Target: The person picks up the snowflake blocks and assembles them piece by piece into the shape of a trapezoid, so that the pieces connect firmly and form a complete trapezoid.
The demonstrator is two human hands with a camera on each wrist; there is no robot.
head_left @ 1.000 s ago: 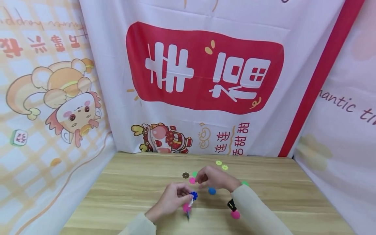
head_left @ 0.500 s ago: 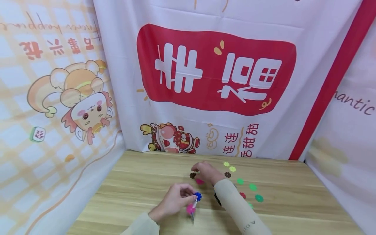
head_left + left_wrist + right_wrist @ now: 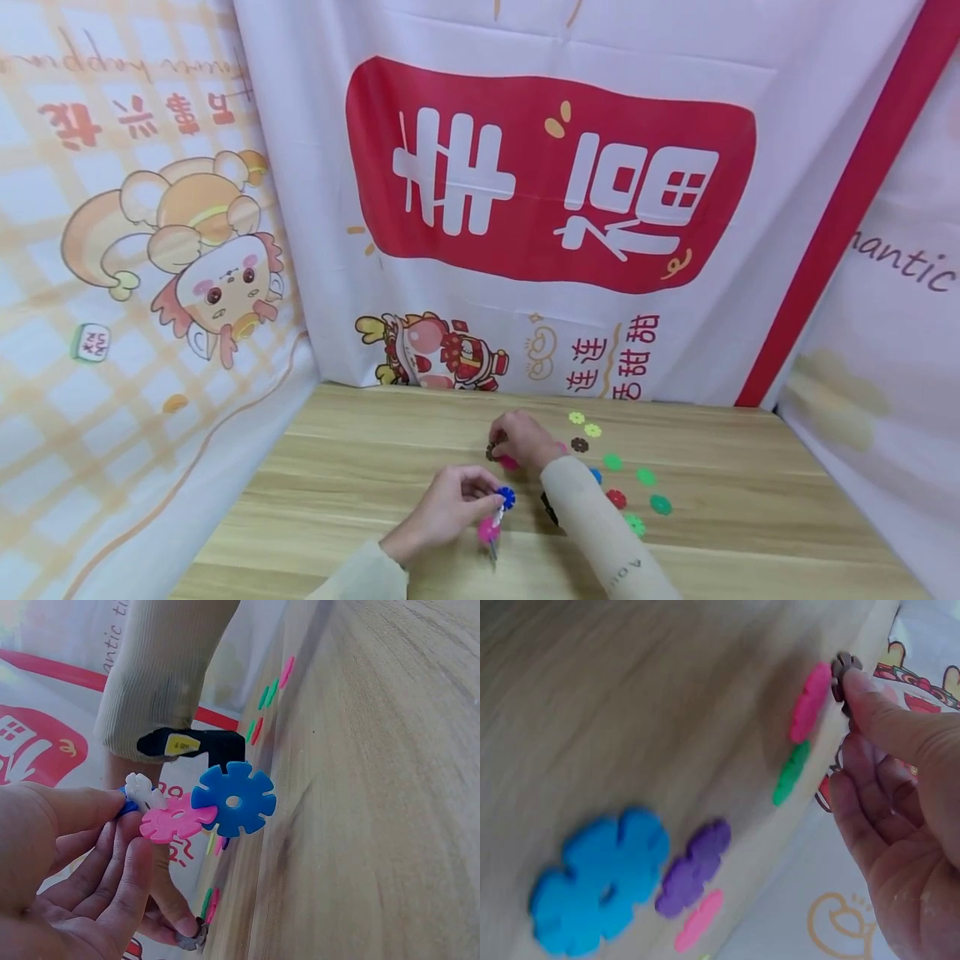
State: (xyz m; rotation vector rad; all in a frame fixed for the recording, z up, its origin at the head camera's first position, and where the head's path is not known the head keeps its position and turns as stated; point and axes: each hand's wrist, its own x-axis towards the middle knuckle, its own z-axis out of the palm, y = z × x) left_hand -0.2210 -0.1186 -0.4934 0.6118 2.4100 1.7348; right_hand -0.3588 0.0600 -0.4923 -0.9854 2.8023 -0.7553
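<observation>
My left hand [image 3: 450,507] pinches a small chain of notched flower-shaped plastic discs. At the fingertips sits a dark blue disc [image 3: 506,498]. In the left wrist view a white disc [image 3: 142,790], a pink disc [image 3: 176,818] and a larger blue disc [image 3: 250,801] follow, slotted together. Farther back on the table, my right hand [image 3: 525,442] pinches a brown disc [image 3: 841,667] between thumb and fingers. Beside it in the right wrist view lie a pink disc [image 3: 810,705] and a green disc [image 3: 791,774].
Right of my right arm, loose discs lie scattered: yellow [image 3: 592,431], brown [image 3: 579,445], red [image 3: 617,499] and several green ones [image 3: 646,477]. Closer to the right wrist camera are a blue disc [image 3: 592,900] and a purple disc [image 3: 694,868]. Printed cloth [image 3: 540,333] hangs behind the wooden table [image 3: 360,467].
My right hand has moved left and away across the table to the brown disc and now pinches it. My left hand keeps hold of the chain, almost still.
</observation>
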